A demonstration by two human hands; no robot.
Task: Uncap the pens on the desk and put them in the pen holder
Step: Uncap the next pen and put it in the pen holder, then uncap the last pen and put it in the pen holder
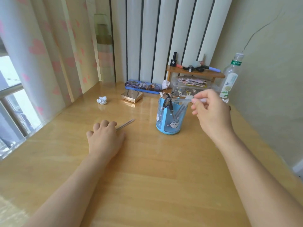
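A blue see-through pen holder [170, 126] with cartoon prints stands on the wooden desk [147, 177], with several pens and a black clip in it. My right hand [211, 115] hovers just right of its rim, fingers pinched on a clear pen [183, 100] held level above the opening; the pen is blurred. My left hand [105, 138] rests on the desk to the holder's left, fingers curled over the near end of a thin grey pen [126, 124] that lies on the surface and points toward the holder.
A crumpled white paper [102, 100], a gold compact [132, 95] and a blue pencil tin [142, 86] lie at the back. A clear box of paper bits [191, 86], a small wooden shelf [195, 72] and a plastic bottle [231, 79] stand at the back right. A curtained window is on the left.
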